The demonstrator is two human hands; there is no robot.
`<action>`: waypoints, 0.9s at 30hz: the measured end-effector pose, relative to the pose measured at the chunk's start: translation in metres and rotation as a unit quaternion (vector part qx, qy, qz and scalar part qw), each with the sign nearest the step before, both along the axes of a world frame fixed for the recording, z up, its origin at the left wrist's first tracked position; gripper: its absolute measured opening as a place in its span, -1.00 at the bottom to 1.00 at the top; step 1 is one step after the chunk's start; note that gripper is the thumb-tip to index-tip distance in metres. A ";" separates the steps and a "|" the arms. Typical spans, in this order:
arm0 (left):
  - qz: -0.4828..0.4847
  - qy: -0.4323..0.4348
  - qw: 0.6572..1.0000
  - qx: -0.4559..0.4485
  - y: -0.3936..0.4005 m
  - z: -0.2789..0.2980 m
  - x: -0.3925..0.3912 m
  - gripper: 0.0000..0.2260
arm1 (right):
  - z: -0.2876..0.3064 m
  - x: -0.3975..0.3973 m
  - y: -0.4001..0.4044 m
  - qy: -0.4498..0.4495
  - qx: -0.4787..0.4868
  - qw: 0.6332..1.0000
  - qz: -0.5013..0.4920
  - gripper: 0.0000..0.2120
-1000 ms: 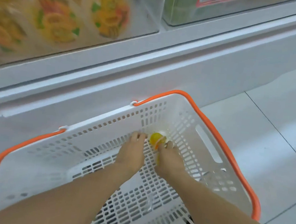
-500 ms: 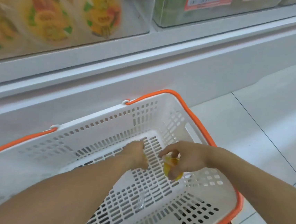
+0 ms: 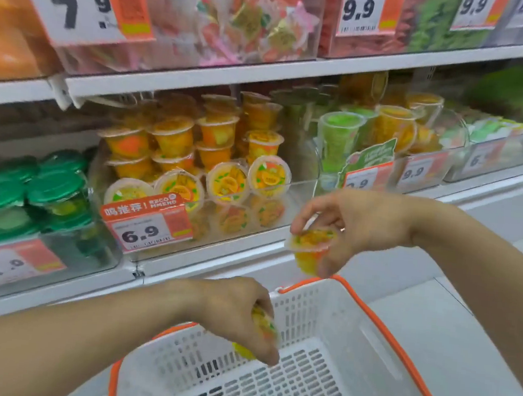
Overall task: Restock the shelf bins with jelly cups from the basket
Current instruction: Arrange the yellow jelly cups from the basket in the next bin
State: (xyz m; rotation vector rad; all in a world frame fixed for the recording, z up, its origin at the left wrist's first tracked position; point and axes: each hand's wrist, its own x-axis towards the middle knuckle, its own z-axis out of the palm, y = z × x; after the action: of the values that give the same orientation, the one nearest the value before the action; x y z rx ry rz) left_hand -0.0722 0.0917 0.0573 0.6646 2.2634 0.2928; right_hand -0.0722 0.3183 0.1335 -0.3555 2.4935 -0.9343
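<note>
Basket [image 3: 328, 357] at 6 o'clock, floor bare of cups. Left hand [image 3: 236, 313] over rim, fingers curled round cup [image 3: 260, 331], half hidden. Right hand [image 3: 356, 226] at 2 o'clock, fingers pinching second cup [image 3: 311, 250] by lid rim. Risk: rim pinch slips, cup drops to floor; stack in orange bin [image 3: 298, 198] at 12 o'clock leans, could topple. Shelf [image 3: 233, 74] above, tiled floor [image 3: 451, 337] right.

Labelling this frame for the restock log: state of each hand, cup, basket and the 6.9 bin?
Left hand: closed in a grip on a jelly cup, over the basket.
Left yellow-orange jelly cup: held, mostly hidden.
Right hand: gripping a cup, raised toward the shelf.
Right yellow-orange jelly cup: held, sealed, tilted.
White perforated plastic basket with orange rim: visible floor bare.
Clear bin tagged 6.9: stocked, not full.
</note>
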 end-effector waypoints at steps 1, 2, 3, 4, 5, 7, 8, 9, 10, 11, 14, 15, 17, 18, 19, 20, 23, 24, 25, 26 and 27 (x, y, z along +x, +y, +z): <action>0.015 0.024 0.999 0.026 -0.005 0.014 0.005 -0.45 | 0.015 -0.003 -0.004 0.031 -0.035 0.999 -0.007 -0.49; 0.038 0.048 0.997 0.055 -0.008 0.023 0.011 -0.45 | 0.026 -0.006 -0.008 0.060 -0.080 0.995 -0.023 -0.50; 0.067 0.068 0.992 0.087 -0.011 0.029 0.016 -0.45 | 0.035 -0.011 -0.013 0.085 -0.130 0.987 -0.048 -0.51; 0.098 0.082 0.985 0.120 -0.014 0.032 0.021 -0.44 | 0.039 -0.016 -0.019 0.107 -0.181 0.974 -0.082 -0.52; 0.129 0.090 0.976 0.151 -0.016 0.033 0.024 -0.43 | 0.040 -0.024 -0.026 0.131 -0.225 0.958 -0.119 -0.53; 0.181 0.100 0.957 0.202 -0.018 0.034 0.027 -0.40 | 0.036 -0.045 -0.039 0.195 -0.264 0.924 -0.196 -0.52; 0.199 0.107 0.949 0.221 -0.018 0.034 0.026 -0.42 | 0.031 -0.058 -0.046 0.231 -0.268 0.909 -0.221 -0.51; 0.214 0.114 0.942 0.232 -0.018 0.034 0.025 -0.44 | 0.026 -0.071 -0.051 0.260 -0.269 0.896 -0.240 -0.49; 0.225 0.125 0.937 0.236 -0.018 0.034 0.023 -0.45 | 0.023 -0.082 -0.056 0.280 -0.264 0.886 -0.259 -0.45; 0.232 0.138 0.933 0.237 -0.018 0.034 0.021 -0.44 | 0.020 -0.093 -0.060 0.297 -0.254 0.878 -0.278 -0.40; 0.246 0.173 0.921 0.248 -0.016 0.032 0.013 -0.38 | 0.011 -0.114 -0.069 0.326 -0.216 0.856 -0.339 -0.34; 0.249 0.182 0.917 0.253 -0.015 0.033 0.011 -0.38 | 0.008 -0.119 -0.071 0.331 -0.205 0.851 -0.354 -0.37; 0.257 0.193 0.910 0.264 -0.013 0.034 0.006 -0.37 | 0.002 -0.126 -0.074 0.342 -0.182 0.848 -0.362 -0.45; 0.260 0.194 0.907 0.268 -0.013 0.034 0.004 -0.37 | 0.000 -0.129 -0.075 0.348 -0.175 0.849 -0.357 -0.48; 0.262 0.195 0.906 0.270 -0.014 0.034 0.002 -0.37 | -0.002 -0.131 -0.076 0.352 -0.169 0.851 -0.352 -0.50; 0.263 0.194 0.906 0.268 -0.014 0.034 0.001 -0.38 | -0.003 -0.133 -0.076 0.357 -0.164 0.852 -0.346 -0.51; 0.262 0.198 0.908 0.258 -0.016 0.033 0.000 -0.43 | -0.003 -0.137 -0.077 0.370 -0.146 0.855 -0.333 -0.52; 0.261 0.202 0.909 0.256 -0.016 0.033 0.000 -0.44 | -0.004 -0.137 -0.077 0.372 -0.142 0.857 -0.328 -0.52; 0.260 0.204 0.909 0.254 -0.016 0.032 0.000 -0.44 | -0.005 -0.138 -0.078 0.371 -0.141 0.859 -0.324 -0.52; 0.261 0.204 0.908 0.254 -0.016 0.032 0.000 -0.44 | -0.007 -0.138 -0.079 0.370 -0.139 0.861 -0.321 -0.52; 0.263 0.206 0.907 0.255 -0.015 0.032 0.001 -0.43 | -0.007 -0.138 -0.080 0.370 -0.137 0.862 -0.318 -0.51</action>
State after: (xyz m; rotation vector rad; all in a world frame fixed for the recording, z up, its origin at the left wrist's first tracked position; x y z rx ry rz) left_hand -0.0716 0.0767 0.0889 0.3686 2.7768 1.1307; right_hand -0.2103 0.2386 0.1262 0.0784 3.2741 -1.6787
